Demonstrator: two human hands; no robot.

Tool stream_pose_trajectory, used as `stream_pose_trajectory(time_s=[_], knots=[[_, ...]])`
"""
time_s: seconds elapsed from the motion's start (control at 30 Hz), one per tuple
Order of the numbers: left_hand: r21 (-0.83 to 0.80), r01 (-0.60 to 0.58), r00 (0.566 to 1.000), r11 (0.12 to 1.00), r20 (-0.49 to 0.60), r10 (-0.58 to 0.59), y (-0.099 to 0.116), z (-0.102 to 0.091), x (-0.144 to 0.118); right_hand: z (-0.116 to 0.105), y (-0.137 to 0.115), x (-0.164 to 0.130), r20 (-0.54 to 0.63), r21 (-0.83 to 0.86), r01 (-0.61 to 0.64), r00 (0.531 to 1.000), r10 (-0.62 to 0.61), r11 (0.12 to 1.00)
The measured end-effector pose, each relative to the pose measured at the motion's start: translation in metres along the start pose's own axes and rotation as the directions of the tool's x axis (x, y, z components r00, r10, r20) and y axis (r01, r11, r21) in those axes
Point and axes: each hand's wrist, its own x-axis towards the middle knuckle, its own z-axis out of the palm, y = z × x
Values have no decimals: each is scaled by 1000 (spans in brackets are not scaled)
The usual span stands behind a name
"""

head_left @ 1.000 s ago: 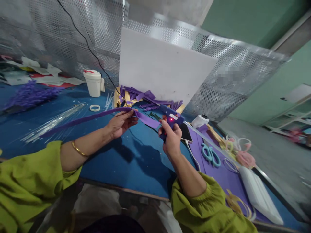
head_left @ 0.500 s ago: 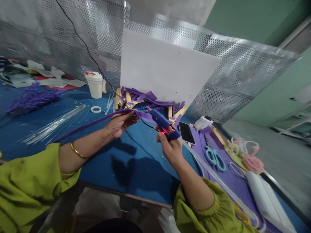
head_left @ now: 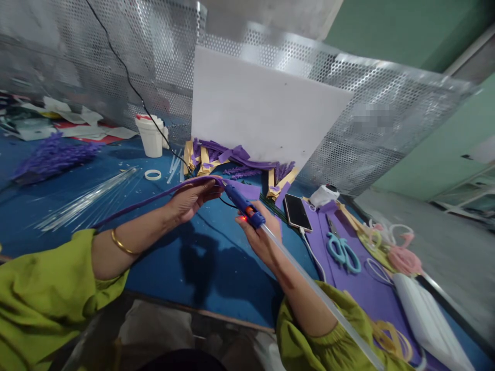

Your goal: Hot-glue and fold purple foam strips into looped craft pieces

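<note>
Purple foam strip [head_left: 154,197] pinched in the left hand [head_left: 189,200], trailing off left above the blue felt surface [head_left: 201,268]. Right hand [head_left: 261,238] wrapped around a blue hot glue gun [head_left: 243,206], nozzle touching the strip's end. Teal scissors [head_left: 342,252] and black phone [head_left: 297,212] lying off right.

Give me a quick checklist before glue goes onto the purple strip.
1. Left hand holds the purple strip: ok.
2. Right hand has its grip on the glue gun: ok.
3. Gun's red light on: ok.
4. Nozzle at the strip's end by the left fingertips: ok, though actual contact cannot tell.
5. Glue stick loaded, trailing out the back: ok.
6. Phone and scissors lie apart from the gun on the right: ok.
</note>
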Motion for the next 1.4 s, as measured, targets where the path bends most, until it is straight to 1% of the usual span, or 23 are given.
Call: stream_pose_trajectory(time_s=[0.07, 0.13, 0.33, 0.6, 0.8, 0.97, 1.23, 1.4], knots=[[7, -17, 999, 1000, 46, 17, -4, -6, 4, 0, 0, -1, 3, -23, 10, 1000, -10, 1000], [17, -22, 998, 1000, 64, 21, -7, -9, 7, 0, 0, -1, 7, -38, 16, 1000, -16, 999], [12, 5, 1000, 1000, -8, -5, -7, -6, 4, -2, -1, 0, 30, -62, 37, 999, -35, 997], [26, 2, 1000, 1000, -16, -1, -7, -6, 4, -1, 1, 0, 14, -106, 57, 998, -56, 993], [93, -64, 998, 994, -16, 65, -7, -6, 4, 0, 2, 0, 0, -114, 73, 997, -73, 991], [141, -147, 988, 979, 61, 140, -4, -5, 2, -1, 0, 0, 10, -125, 68, 998, -67, 990], [193, -199, 980, 961, 46, 194, -1, 0, -2, -1, -1, 0, 15, -136, 74, 997, -73, 988], [202, -237, 971, 950, 55, 231, 0, 0, -2, -1, 1, 0, -5, -146, 102, 995, -104, 984]])
